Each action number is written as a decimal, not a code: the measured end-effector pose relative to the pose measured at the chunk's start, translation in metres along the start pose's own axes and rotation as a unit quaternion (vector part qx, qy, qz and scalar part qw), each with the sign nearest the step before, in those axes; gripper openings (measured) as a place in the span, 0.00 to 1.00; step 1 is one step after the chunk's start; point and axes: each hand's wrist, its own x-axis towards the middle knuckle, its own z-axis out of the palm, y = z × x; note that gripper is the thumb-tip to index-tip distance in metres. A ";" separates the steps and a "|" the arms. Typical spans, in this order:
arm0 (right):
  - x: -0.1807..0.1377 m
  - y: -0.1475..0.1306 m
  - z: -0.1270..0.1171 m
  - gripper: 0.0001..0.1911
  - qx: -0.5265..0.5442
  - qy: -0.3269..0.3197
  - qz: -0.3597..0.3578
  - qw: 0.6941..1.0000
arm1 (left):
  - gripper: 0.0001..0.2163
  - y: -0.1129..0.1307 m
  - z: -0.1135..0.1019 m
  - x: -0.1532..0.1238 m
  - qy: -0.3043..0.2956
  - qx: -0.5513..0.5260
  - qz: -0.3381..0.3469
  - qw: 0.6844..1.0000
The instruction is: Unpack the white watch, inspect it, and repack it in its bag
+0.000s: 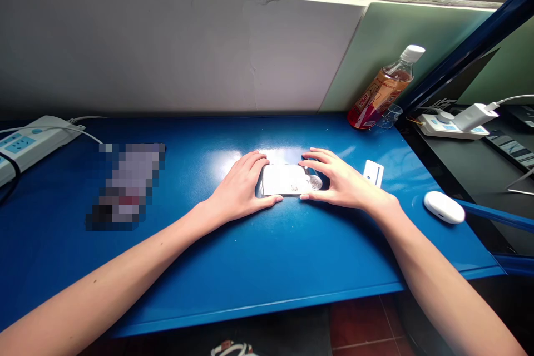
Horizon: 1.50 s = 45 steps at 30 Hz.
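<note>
The white packet (280, 179) lies around the worktop's (258, 267) middle, your left hand (238, 184) gripping its left end, your right hand (339, 179) its right (a round silvery piece (316, 182) shows there). A drink bottle (381, 94) occupies the back right corner; a white case (444, 207) sits near the right edge.

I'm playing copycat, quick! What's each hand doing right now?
Left hand: curved around left end of white packet; firm grip can't be told.
Right hand: curved around its right end; firm grip can't be told.
</note>
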 end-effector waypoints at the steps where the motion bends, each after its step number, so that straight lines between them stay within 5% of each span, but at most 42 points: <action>1: 0.000 -0.001 0.001 0.37 -0.003 -0.001 0.000 1.000 | 0.35 0.001 0.000 0.000 0.001 -0.001 0.002 1.000; 10: 0.000 -0.004 0.001 0.34 -0.016 0.006 -0.006 1.000 | 0.31 0.002 -0.001 -0.004 0.029 -0.018 0.056 0.998; 25: 0.001 -0.009 0.001 0.20 -0.018 0.017 -0.025 0.999 | 0.29 0.004 -0.004 -0.003 -0.049 0.001 0.067 0.997; 34: 0.002 -0.009 0.001 0.25 -0.030 0.000 -0.058 0.998 | 0.30 0.004 -0.004 -0.003 -0.051 0.009 0.076 0.996; 45: 0.003 -0.004 0.000 0.19 -0.004 0.080 -0.059 0.995 | 0.23 0.004 -0.006 -0.003 -0.033 -0.020 0.114 0.993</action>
